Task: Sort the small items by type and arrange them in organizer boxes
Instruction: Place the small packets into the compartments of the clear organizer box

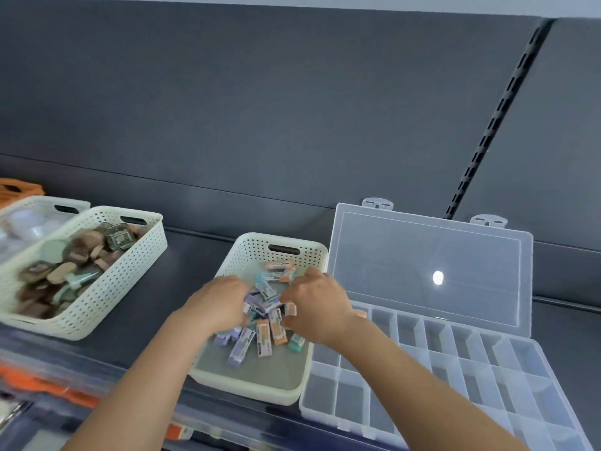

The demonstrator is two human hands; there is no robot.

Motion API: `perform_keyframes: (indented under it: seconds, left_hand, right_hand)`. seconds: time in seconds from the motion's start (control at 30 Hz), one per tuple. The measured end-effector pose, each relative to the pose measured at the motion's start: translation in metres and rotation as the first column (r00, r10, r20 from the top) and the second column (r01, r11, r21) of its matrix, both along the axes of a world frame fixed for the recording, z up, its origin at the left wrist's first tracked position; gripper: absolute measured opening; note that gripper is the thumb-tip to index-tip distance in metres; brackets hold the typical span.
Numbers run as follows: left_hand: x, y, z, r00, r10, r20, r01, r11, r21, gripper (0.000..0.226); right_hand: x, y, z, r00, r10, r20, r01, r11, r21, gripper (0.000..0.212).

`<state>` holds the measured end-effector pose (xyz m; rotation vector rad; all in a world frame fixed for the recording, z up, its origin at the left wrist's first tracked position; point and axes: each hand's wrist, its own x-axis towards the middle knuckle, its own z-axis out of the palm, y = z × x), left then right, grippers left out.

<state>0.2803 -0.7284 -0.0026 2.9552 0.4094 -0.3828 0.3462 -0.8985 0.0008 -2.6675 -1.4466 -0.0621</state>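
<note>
A cream perforated basket [247, 252] stands at the middle of the dark shelf and holds several small erasers [264, 341] in purple, orange and teal sleeves. Both of my hands reach into it. My left hand [218, 302] has its fingers curled into the pile on the left, around purple erasers. My right hand [313, 304] grips erasers at the pile's right side, with an orange one at its fingertips. Right of the basket lies a clear plastic organizer box [455, 362] with several bare compartments, its lid [429, 268] standing open against the back wall.
At the left, another cream basket [130, 281] holds several round brown and green items. Behind it stands a basket [39, 203] of clear things, and an orange basket [16, 187] shows at the far left edge. A lower shelf front [48, 385] with orange labels runs along the bottom left.
</note>
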Motion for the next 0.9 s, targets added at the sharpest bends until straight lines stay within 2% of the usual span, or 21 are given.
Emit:
perform_keyframes:
  seconds: [0.13,0.23,0.37,0.43,0.57,0.73,0.83,0.9]
  left_hand:
    - [-0.007,-0.007,-0.014,0.994,0.026,0.102,-0.023,0.999,-0.025,0.037]
    - [-0.009,-0.008,-0.021,0.991,0.052,0.121,-0.046,0.998,-0.052,0.032]
    - [-0.012,-0.001,-0.019,0.965,0.183,0.186,-0.132,0.957,-0.259,0.029]
    - [-0.012,0.001,-0.014,0.948,0.225,0.225,-0.139,0.928,-0.344,0.024]
    - [-0.009,0.0,0.004,0.904,0.273,0.328,-0.091,0.874,-0.477,0.027]
    - [0.006,-0.025,0.031,0.864,0.248,0.439,0.056,0.818,-0.573,0.033]
    - [0.018,-0.052,0.039,0.867,0.187,0.462,0.143,0.794,-0.591,0.031]
    - [0.027,-0.07,0.041,0.855,0.248,0.456,0.15,0.722,-0.675,0.02]
  right_hand:
    - [0.003,0.023,-0.011,0.999,-0.01,0.042,0.016,0.99,-0.141,0.026]
    - [0.009,0.03,-0.016,0.999,-0.028,0.025,0.032,0.978,-0.205,0.028]
    - [0.015,0.035,-0.024,0.999,-0.044,0.008,0.045,0.978,-0.202,0.014]
    - [0.015,0.034,-0.023,0.994,-0.074,-0.08,0.064,0.991,-0.121,0.017]
    - [0.017,0.02,-0.009,0.961,-0.113,-0.253,0.163,0.97,0.183,0.014]
    - [0.023,-0.016,0.013,0.936,-0.165,-0.312,0.309,0.811,0.497,0.016]
    - [0.029,-0.045,0.023,0.909,-0.238,-0.343,0.404,0.712,0.575,0.01]
    - [0.034,-0.067,0.025,0.887,-0.287,-0.363,0.456,0.671,0.585,0.006]
